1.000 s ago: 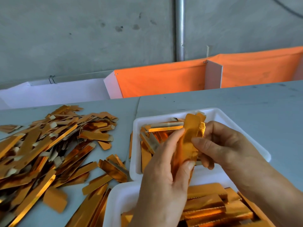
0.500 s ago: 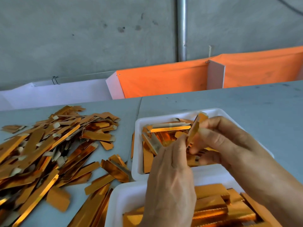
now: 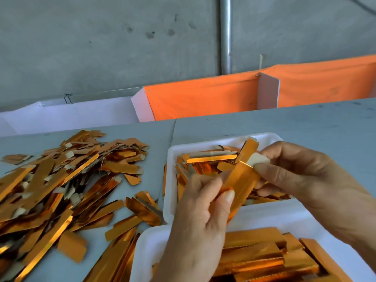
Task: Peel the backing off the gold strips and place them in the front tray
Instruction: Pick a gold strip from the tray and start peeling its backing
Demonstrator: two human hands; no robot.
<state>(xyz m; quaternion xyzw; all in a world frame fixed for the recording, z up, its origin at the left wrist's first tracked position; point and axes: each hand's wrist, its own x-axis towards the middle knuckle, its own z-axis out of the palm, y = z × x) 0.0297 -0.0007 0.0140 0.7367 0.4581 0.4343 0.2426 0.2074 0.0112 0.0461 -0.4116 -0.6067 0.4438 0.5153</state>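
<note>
Gold strip (image 3: 240, 182) pinched by left hand (image 3: 201, 216); right hand (image 3: 301, 180) pinches its pale backing (image 3: 259, 159), probably part-peeled.

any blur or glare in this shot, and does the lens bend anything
Head view: the left hand is motion-blurred at its fingertips, while the right hand and the strip they hold look sharper; bright glints flare off the foil in the loose pile; the wide lens bows the table edge and tilts the pipe.
</note>
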